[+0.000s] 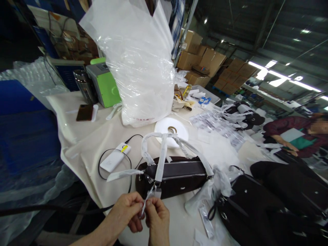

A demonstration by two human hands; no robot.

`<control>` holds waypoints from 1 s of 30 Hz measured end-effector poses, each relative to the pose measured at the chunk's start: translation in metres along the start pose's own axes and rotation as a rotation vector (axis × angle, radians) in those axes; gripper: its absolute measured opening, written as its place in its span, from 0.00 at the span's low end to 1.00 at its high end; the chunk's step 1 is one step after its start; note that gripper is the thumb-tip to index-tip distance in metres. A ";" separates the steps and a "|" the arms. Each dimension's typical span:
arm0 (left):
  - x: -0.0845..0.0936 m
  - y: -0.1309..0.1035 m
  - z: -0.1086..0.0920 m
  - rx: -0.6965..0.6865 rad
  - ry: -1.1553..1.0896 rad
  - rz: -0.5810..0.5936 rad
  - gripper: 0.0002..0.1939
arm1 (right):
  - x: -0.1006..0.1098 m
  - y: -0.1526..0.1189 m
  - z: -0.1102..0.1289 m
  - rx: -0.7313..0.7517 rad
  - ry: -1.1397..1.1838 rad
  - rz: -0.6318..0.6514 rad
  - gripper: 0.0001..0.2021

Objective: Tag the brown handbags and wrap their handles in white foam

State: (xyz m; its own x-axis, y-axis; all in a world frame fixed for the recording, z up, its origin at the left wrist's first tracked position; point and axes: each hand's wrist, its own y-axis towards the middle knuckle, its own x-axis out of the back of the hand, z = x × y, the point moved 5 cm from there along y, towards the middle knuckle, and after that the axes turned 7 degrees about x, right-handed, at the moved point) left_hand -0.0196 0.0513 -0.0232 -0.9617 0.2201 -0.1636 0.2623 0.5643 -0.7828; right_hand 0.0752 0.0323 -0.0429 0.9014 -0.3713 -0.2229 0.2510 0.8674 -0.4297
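Observation:
A dark brown handbag [176,177] lies on the cloth-covered table [84,143], its handles wrapped in white foam strip [162,155]. My left hand [126,212] and my right hand [157,217] meet at the near edge, just in front of the bag. Both pinch the loose end of a thin white strip or tag [150,196] that hangs from the bag's front. The fingertips of the two hands touch each other around it.
A tall clear plastic sack [139,65] stands behind, by a green machine [105,82]. A white power bank [115,157] with black cable, a tape roll [171,131], a phone [84,112] and black bags [246,205] lie around. A seated person [297,136] is at right.

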 end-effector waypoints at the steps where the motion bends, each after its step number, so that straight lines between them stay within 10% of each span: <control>1: 0.000 0.001 0.000 -0.006 -0.007 -0.003 0.15 | 0.001 0.000 -0.001 -0.016 -0.001 0.001 0.15; 14: 0.000 0.016 -0.001 -0.258 0.411 -0.112 0.15 | 0.012 0.005 -0.015 0.031 -0.089 0.047 0.15; 30: 0.023 0.011 -0.001 -0.259 0.238 -0.183 0.16 | 0.029 -0.007 0.018 0.466 -0.461 -0.379 0.12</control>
State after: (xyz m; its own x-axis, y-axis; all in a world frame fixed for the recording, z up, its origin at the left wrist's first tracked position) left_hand -0.0385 0.0633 -0.0351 -0.9571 0.2580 0.1321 0.1286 0.7864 -0.6042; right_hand 0.1061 0.0216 -0.0308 0.7544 -0.5844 0.2989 0.6038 0.7964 0.0333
